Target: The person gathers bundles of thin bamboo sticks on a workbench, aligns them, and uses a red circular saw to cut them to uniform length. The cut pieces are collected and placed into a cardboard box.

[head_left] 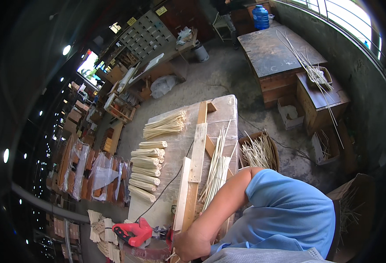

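Note:
My right arm, in a light blue short sleeve, bends in from the lower right. Its hand (191, 246) is low in the picture, close beside a red and black power saw (137, 232) and the near end of a wooden guide board (196, 153). The fingers are turned away and mostly hidden, so any grip does not show. My left hand is out of view. Under and beside my forearm lie long pale sticks (218, 168) along the guide. Several bundles of cut sticks (145, 163) lie in a row on the worktable (175, 175), with a looser pile (166, 124) beyond them.
A box of sticks (259, 151) stands right of the table. Farther right are a dark-topped bench (276, 50) with a blue water jug (260, 17) and a small cabinet (322, 94) with long canes. A black cord (175, 177) crosses the table. Stick bundles (103, 230) lie left of the saw.

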`<act>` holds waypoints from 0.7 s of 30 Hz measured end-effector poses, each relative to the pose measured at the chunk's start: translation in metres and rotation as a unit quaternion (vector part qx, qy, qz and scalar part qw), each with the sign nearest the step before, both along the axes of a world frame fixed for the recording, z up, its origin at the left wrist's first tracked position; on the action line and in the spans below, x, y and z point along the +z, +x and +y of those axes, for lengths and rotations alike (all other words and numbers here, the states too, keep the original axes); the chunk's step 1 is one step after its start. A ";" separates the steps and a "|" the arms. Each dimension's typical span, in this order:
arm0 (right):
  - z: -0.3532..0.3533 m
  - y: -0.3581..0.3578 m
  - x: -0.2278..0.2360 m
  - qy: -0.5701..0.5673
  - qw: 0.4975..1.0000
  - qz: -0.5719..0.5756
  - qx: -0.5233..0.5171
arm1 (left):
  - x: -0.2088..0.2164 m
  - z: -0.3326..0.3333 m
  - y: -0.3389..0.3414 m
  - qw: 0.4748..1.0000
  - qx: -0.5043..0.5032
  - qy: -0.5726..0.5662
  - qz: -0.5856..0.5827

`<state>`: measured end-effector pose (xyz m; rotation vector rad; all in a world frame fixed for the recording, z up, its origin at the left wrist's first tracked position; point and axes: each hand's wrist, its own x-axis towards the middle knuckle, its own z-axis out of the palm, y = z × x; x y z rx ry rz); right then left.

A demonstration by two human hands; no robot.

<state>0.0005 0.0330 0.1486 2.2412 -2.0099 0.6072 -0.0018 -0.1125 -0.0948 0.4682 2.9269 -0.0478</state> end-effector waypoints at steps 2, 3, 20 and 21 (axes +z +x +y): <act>0.003 -0.003 0.000 0.016 1.000 0.012 -0.016 | 0.002 0.001 -0.005 1.000 -0.001 0.001 0.000; 0.005 -0.005 0.001 0.002 1.000 -0.009 0.003 | 0.003 0.001 -0.006 1.000 0.000 0.004 0.001; 0.161 -0.023 -0.341 -0.225 0.347 -0.883 -0.223 | 0.021 0.012 -0.011 0.998 -0.009 0.055 0.025; 0.148 -0.023 -0.339 -0.271 0.329 -0.869 -0.253 | 0.018 0.004 -0.010 0.999 0.002 0.050 0.017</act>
